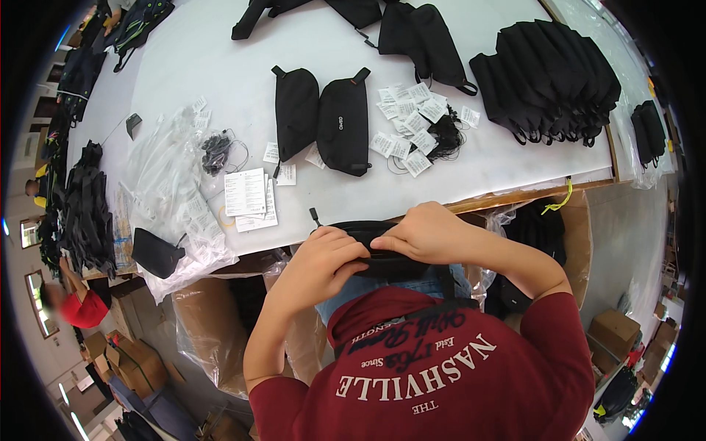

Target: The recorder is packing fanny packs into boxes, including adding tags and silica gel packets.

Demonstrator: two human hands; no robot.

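Note:
A black zippered pouch (390, 268) is held close to my body at the table's front edge. My left hand (327, 257) grips its left side with curled fingers, and my right hand (426, 234) pinches the rim of its opening. The inside of the pouch is mostly hidden by my fingers. Just beyond, two black pouches (343, 125) lie side by side on the white table (471, 165). White tags (404, 121) and tangled black cords (445, 140) are to their right. Printed white leaflets (245, 192) lie to the left.
Clear plastic bags (165, 165) cover the left of the table, with a small black pouch (156, 253) at their near end. A stack of black pouches (548, 81) stands at the right. Lined cartons (213, 331) sit below; a person in red (84, 309) is at far left.

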